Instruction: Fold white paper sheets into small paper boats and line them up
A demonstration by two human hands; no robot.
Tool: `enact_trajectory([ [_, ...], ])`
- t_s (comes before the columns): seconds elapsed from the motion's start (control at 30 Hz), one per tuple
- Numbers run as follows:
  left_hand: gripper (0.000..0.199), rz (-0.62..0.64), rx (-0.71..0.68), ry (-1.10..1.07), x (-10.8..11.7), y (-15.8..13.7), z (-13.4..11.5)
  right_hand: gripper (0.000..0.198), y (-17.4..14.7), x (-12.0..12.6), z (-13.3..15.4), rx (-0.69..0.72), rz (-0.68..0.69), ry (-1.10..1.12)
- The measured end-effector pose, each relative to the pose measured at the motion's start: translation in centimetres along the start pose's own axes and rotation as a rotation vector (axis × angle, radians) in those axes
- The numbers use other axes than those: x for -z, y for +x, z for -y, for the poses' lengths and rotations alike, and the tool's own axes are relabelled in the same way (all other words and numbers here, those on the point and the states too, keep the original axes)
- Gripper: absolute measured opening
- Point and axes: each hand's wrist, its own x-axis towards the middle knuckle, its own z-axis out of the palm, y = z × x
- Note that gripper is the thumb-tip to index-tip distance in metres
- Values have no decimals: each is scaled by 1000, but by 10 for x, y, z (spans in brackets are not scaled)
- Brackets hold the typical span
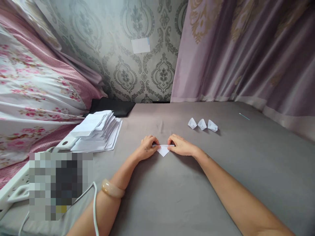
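A small white paper [163,150], folded to a triangle with its point toward me, is held just over the grey cloth surface [187,196]. My left hand [149,147] pinches its left corner between thumb and fingers. At the opposite corner my right hand [180,145] grips the paper the same way. The top folded edge runs straight between both hands. Beyond my right hand stand three folded white paper shapes [202,124] in a row.
A tall stack of white paper sheets [98,129] lies at the left, with a flat black item [110,107] behind it. A white cable [94,203] loops near my left forearm. A thin blue stick [244,116] lies far right. Curtains [221,49] hang at the right.
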Motion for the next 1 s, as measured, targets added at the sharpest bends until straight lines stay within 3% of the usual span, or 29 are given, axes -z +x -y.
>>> enact_trajectory([
  [0.1,19,38,15,-218,3,-1,-2,6,3,-1,3,5,-35,133],
  [0.23,31,58,85,-592,1,-3,-13,18,10,-2,13,26,-312,461],
  [0.3,31,-19,173,-791,-1,-4,-21,30,12,-3,20,13,-445,677],
  [0.4,29,-175,250,-1044,-6,-6,-30,38,13,-7,30,1,-506,830],
  [0.53,26,-261,285,-1081,-10,-8,-35,25,11,-17,39,39,-499,768],
  [0.73,27,-255,334,-1007,-9,-9,-37,23,10,-24,36,88,-507,640],
  [1.0,34,-355,303,-1285,-1,-11,-44,19,6,-28,37,184,-567,314],
])
